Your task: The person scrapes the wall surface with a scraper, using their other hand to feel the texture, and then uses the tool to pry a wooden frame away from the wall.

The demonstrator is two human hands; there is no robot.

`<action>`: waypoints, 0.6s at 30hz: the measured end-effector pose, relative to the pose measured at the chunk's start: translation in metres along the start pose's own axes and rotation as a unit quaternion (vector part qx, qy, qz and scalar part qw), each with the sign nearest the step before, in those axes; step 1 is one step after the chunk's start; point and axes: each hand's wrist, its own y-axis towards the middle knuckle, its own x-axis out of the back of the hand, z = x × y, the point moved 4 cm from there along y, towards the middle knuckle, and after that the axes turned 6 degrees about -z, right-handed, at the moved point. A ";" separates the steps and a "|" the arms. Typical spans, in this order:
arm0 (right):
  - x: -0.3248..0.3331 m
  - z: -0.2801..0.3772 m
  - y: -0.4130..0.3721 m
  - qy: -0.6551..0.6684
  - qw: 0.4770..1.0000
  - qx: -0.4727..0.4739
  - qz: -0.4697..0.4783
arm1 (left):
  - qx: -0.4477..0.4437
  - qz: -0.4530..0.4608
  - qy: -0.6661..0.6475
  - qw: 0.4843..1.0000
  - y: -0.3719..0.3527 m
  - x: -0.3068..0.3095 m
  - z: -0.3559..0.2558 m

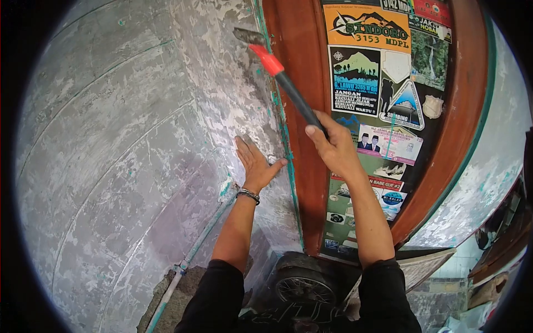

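Note:
My right hand (332,145) is wrapped around the black grip of a hammer (297,94) with a red neck. Its dark metal head (250,36) is raised to the upper left, overlapping the wall's edge near the door frame in this view. Lower down, my left hand (256,166) is spread against the narrow wall face (222,83), its thumb reaching toward the green-painted edge. That wall is grey and patchy, with flaked paint and green remnants along the corner. A dark bracelet (247,194) circles my left wrist.
The brown wooden door frame (302,183) borders a panel covered in stickers (355,77). A thin green pipe (194,247) climbs the left wall beside broken plaster (158,288). Below me stands a spoked wheel (304,289). Various items (494,288) lie at the lower right.

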 end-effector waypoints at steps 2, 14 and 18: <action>0.001 0.002 0.000 0.000 1.000 -0.011 0.003 | -0.002 0.001 0.000 1.000 0.000 0.000 -0.001; 0.014 -0.001 -0.010 -0.031 0.998 0.053 -0.004 | 0.001 0.008 0.004 1.000 0.001 -0.002 0.002; 0.014 -0.005 -0.011 -0.058 0.998 0.019 0.003 | 0.010 0.015 -0.009 1.000 0.001 0.000 0.000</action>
